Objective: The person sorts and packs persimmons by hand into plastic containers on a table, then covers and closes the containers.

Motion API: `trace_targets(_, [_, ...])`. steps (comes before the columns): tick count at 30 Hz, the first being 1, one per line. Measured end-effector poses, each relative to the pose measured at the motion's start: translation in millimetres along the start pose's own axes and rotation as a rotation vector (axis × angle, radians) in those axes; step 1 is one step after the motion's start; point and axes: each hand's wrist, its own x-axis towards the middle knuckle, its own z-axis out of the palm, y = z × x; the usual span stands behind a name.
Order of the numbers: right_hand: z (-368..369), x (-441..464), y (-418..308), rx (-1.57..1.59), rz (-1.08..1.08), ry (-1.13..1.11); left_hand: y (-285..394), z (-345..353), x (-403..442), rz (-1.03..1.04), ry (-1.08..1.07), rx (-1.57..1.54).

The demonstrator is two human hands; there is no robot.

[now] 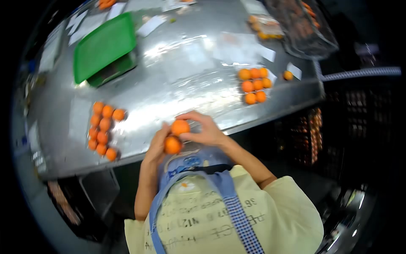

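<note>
In front of my apron, at the near edge of the metal table, I hold two oranges close together. My right hand (206,130) curves its thumb and fingers around the upper orange (180,126). My left hand (158,143) is closed at the side of the lower orange (172,145), with its fingertips also near the upper one. Left of my hands, a cluster of several oranges (104,124) lies in rough rows. To the right, another group of several paler oranges (257,85) sits in rows on the table.
A green plastic tray (105,46) rests on the metal table (169,93) at the back left. One single orange (288,75) lies by white paper (294,71) near the right edge. A packed bag of fruit (267,28) and a clear plastic-lined container (302,29) stand at the back right.
</note>
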Motion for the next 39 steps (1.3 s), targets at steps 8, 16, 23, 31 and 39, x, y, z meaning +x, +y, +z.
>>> trace_targets(8, [-17, -24, 18, 0.784, 0.354, 0.301, 20, -17, 10, 0.123, 0.177, 0.023])
trace_targets(16, [-280, -14, 32, 0.544, 0.159, 0.725, -6, -30, 39, 0.232, 0.402, 0.108])
trace_targets(23, [-497, 42, -79, 0.303, -0.202, 0.839, -49, -88, 101, 0.43, 0.754, 0.659])
trace_targets(31, [-421, 5, 80, -0.672, -0.09, 0.503, 6, -60, 120, 0.339, 0.812, 0.908])
trace_targets(39, [-466, -84, 149, -0.92, 0.227, 0.567, 57, -21, 131, 0.116, 0.786, 0.783])
